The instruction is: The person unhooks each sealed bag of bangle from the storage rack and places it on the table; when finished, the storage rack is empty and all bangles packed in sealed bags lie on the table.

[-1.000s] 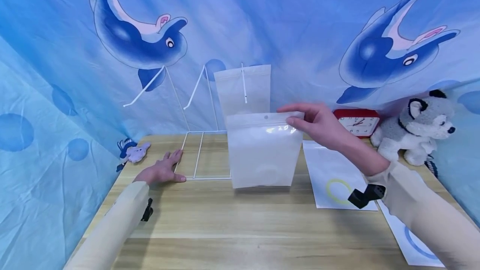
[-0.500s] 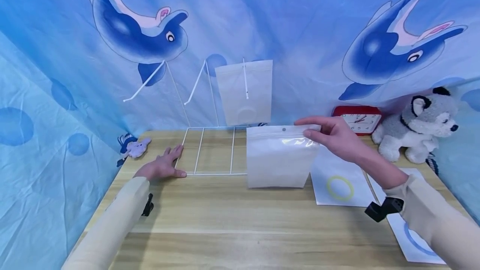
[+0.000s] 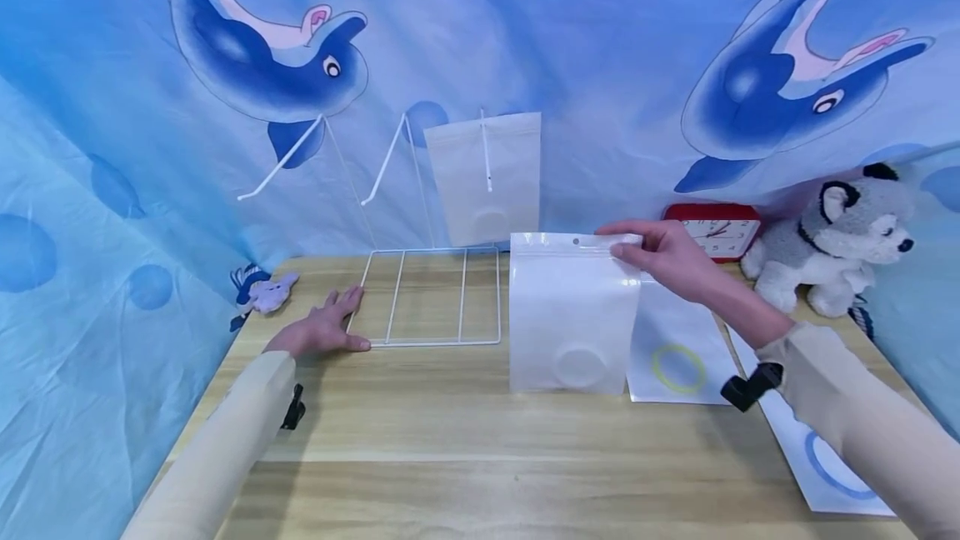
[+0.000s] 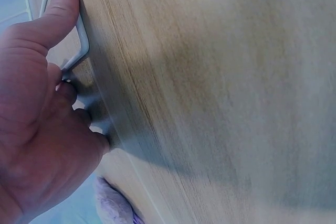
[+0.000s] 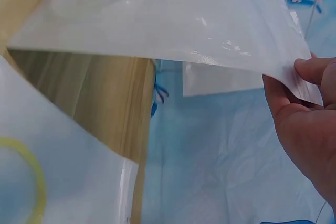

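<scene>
My right hand pinches the top right corner of a white zip pouch, which hangs upright with a hang hole near its top edge and a faint ring low on its front. In the right wrist view, the thumb and fingers lie on either side of the pouch's edge. To the left stands a white wire display rack with three hooked prongs. Another white pouch hangs on its right prong. My left hand rests on the rack's front left base corner, fingers spread, its thumb along the wire.
On the table's right lie a flat pouch with a yellow ring and one with a blue ring. A red clock and a plush dog stand behind. At the far left edge is a small purple toy.
My right hand has carried the pouch rightward, away from the rack, and the pouch now hangs more fully facing the camera. The left hand stays at the rack's base.
</scene>
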Action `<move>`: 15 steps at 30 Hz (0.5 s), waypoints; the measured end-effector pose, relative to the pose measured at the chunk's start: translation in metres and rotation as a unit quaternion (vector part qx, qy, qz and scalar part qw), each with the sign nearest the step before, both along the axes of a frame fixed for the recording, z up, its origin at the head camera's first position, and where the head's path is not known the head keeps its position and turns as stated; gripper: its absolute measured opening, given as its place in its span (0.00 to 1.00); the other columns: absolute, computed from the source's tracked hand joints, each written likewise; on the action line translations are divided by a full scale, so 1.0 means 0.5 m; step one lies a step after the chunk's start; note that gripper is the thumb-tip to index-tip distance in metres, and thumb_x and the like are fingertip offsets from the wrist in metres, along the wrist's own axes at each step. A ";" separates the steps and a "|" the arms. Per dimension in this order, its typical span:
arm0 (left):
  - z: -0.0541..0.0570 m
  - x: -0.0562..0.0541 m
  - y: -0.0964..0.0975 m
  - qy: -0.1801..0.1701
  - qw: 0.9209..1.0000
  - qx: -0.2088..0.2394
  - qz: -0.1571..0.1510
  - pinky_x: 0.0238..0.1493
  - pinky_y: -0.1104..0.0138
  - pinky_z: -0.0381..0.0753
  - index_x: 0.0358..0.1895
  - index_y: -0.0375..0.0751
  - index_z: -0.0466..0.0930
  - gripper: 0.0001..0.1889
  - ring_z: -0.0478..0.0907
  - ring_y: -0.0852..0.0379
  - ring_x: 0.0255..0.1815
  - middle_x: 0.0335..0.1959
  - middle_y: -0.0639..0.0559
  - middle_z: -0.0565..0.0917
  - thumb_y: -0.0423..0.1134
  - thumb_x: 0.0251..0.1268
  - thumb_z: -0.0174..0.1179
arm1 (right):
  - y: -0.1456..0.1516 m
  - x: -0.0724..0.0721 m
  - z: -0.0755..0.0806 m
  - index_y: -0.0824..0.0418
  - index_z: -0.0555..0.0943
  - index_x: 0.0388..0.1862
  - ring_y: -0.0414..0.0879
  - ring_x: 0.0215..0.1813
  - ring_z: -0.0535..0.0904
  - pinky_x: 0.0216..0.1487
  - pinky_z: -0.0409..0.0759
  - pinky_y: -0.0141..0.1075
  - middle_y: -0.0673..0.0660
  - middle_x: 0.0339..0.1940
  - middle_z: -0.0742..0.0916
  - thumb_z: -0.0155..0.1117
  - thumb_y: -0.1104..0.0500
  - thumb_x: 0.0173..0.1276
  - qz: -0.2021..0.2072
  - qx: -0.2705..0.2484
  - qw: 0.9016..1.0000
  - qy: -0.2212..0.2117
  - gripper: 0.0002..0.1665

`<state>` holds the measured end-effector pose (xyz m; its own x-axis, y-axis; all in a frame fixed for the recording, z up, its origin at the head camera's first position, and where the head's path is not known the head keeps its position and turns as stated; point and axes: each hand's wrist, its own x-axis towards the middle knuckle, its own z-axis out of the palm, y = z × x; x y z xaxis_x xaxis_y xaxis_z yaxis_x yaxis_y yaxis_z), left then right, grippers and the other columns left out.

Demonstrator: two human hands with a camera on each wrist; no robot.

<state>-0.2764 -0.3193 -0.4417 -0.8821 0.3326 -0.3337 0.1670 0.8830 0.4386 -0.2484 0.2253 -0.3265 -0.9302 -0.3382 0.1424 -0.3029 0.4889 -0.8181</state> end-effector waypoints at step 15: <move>0.003 0.007 0.003 0.002 1.000 0.014 -0.007 0.66 0.29 0.30 0.79 0.30 0.34 0.61 0.26 0.26 0.76 0.79 0.31 0.35 0.57 0.59 0.69 | -0.022 -0.092 -0.100 0.66 0.82 0.61 0.54 0.61 0.76 0.48 0.79 0.29 0.64 0.62 0.82 0.59 0.64 0.76 -0.019 -0.054 0.998 -0.014 0.17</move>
